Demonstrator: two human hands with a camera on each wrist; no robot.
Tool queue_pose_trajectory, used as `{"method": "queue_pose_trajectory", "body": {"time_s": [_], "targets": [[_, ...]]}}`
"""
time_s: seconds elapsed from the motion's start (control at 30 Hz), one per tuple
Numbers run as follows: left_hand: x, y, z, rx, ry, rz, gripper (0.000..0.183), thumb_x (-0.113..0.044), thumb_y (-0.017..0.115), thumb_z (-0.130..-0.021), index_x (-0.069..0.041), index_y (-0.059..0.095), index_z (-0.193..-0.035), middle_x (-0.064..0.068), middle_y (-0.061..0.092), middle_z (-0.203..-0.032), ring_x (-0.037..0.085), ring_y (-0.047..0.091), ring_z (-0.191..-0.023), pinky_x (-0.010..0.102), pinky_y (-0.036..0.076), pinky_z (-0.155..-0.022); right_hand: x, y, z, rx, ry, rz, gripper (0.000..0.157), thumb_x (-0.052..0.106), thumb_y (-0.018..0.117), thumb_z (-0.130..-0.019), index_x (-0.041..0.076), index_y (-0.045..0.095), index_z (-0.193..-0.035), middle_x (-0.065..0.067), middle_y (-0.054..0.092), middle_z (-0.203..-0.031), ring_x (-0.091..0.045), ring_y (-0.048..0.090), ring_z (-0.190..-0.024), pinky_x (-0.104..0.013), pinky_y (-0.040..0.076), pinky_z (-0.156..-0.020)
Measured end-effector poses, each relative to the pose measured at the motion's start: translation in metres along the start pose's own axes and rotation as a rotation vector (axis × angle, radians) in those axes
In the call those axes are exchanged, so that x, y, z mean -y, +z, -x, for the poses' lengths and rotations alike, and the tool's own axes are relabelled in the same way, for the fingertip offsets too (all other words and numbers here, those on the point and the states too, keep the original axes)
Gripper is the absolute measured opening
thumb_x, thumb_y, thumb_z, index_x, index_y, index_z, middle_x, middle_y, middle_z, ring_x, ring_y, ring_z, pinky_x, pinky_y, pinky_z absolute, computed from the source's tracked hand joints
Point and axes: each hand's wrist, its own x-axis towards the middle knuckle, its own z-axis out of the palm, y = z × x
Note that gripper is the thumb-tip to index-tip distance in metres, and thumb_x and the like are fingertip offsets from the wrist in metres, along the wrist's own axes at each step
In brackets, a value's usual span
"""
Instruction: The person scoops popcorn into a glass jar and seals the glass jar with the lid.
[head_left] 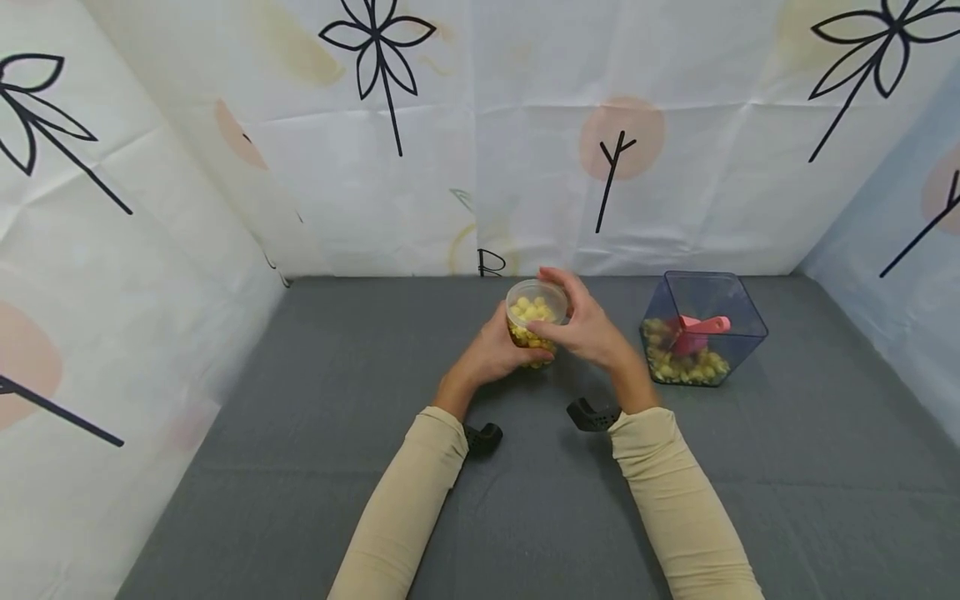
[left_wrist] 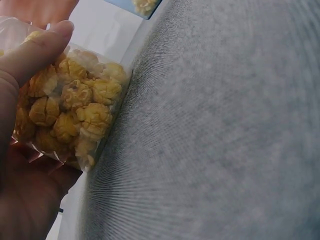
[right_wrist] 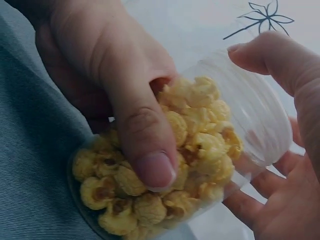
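Observation:
A clear plastic jar [head_left: 534,284] of yellow popcorn [right_wrist: 200,150] stands on the grey cloth near the middle of the head view. The left hand [head_left: 495,346] grips its lower body, thumb across the front. Around the jar's translucent, ridged top [right_wrist: 260,120], the right hand [head_left: 588,329] is curled, with its thumb and fingers on opposite sides. Whether that top is a separate lid or the jar's neck, I cannot tell. Popcorn also shows through the jar wall [left_wrist: 75,147] in the left wrist view.
To the right of the hands stands a bluish clear bin [head_left: 738,354] with popcorn in the bottom and a pink scoop [head_left: 705,325] inside. Grey cloth [head_left: 337,375] covers the table. A white patterned sheet [head_left: 525,183] hangs behind and at the sides.

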Motion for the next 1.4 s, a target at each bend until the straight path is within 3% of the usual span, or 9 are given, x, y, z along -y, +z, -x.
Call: {"method": "queue_pose_trajectory", "body": {"time_s": [0.2,0.37,0.47,0.6,0.7,0.9,1.17,1.3,1.4], "targets": [[0.004,0.002,0.002,0.008,0.005,-0.025,0.097,-0.033,0.089,-0.079,-0.018,0.028,-0.153,0.004,0.055,-0.135,0.021,0.061,-0.115,0.041,0.054,-0.097,0.0,0.01,0.001,-0.092,0.126,0.139,0.09,0.028,0.083,-0.086,0.017,0.032,-0.159,-0.02,0.028,-0.15,-0.036,0.041,-0.128,-0.053,0.042,-0.105],[0.002,0.002,0.001,0.026,0.031,0.012,0.093,-0.03,0.089,-0.08,-0.017,0.029,-0.151,0.005,0.055,-0.133,0.02,0.062,-0.111,0.039,0.055,-0.093,0.004,0.014,0.002,-0.147,0.128,0.178,0.099,0.031,0.085,-0.083,0.017,0.026,-0.161,-0.022,0.025,-0.149,-0.037,0.039,-0.131,-0.056,0.038,-0.111],[0.002,0.002,0.001,0.031,0.034,0.01,0.092,-0.03,0.089,-0.08,-0.016,0.03,-0.15,0.006,0.055,-0.134,0.021,0.062,-0.112,0.04,0.055,-0.094,0.002,0.009,0.003,-0.109,0.091,0.115,0.1,0.022,0.082,-0.086,0.015,0.018,-0.163,-0.021,0.021,-0.157,-0.038,0.036,-0.138,-0.056,0.037,-0.111],[0.001,0.002,0.001,0.029,0.025,-0.002,0.094,-0.031,0.09,-0.079,-0.016,0.03,-0.15,0.006,0.054,-0.135,0.022,0.06,-0.117,0.043,0.052,-0.099,-0.006,-0.001,0.005,-0.025,0.024,-0.084,0.095,0.002,0.07,-0.092,0.011,0.009,-0.165,-0.017,0.015,-0.168,-0.042,0.029,-0.15,-0.059,0.039,-0.109],[0.0,0.002,0.001,0.024,0.018,-0.005,0.095,-0.031,0.091,-0.078,-0.016,0.031,-0.15,0.006,0.055,-0.135,0.022,0.06,-0.117,0.044,0.052,-0.1,-0.009,-0.006,0.006,0.011,-0.013,-0.178,0.092,-0.007,0.064,-0.093,0.01,0.009,-0.165,-0.018,0.019,-0.169,-0.041,0.026,-0.154,-0.056,0.039,-0.11],[-0.002,0.001,0.001,0.014,0.004,-0.031,0.099,-0.034,0.092,-0.076,-0.017,0.03,-0.152,0.005,0.056,-0.135,0.021,0.061,-0.116,0.042,0.053,-0.098,-0.008,-0.008,0.007,0.023,0.013,-0.177,0.086,-0.005,0.065,-0.094,0.012,0.018,-0.163,-0.019,0.029,-0.165,-0.04,0.035,-0.15,-0.034,0.043,-0.107],[-0.001,-0.002,0.001,0.001,0.004,-0.049,0.096,-0.036,0.091,-0.077,-0.017,0.032,-0.151,0.004,0.057,-0.134,0.022,0.061,-0.115,0.042,0.053,-0.096,-0.004,0.002,0.002,-0.051,0.096,0.039,0.094,0.02,0.08,-0.089,0.021,0.022,-0.163,-0.018,0.025,-0.154,-0.034,0.044,-0.129,-0.041,0.044,-0.1],[0.0,-0.002,0.002,0.002,-0.003,-0.057,0.1,-0.037,0.091,-0.077,-0.017,0.03,-0.153,0.004,0.056,-0.138,0.022,0.061,-0.119,0.044,0.052,-0.1,-0.005,-0.002,0.005,-0.006,0.051,-0.081,0.097,0.005,0.074,-0.092,0.02,0.012,-0.165,-0.014,0.019,-0.164,-0.039,0.046,-0.139,-0.029,0.048,-0.098],[0.0,-0.002,0.002,0.002,-0.005,-0.049,0.101,-0.036,0.092,-0.076,-0.017,0.029,-0.154,0.004,0.056,-0.138,0.022,0.06,-0.12,0.045,0.051,-0.102,-0.006,-0.008,0.006,0.039,-0.003,-0.171,0.096,-0.005,0.067,-0.093,0.017,0.009,-0.165,-0.014,0.019,-0.17,-0.041,0.039,-0.148,-0.02,0.049,-0.097]]}}
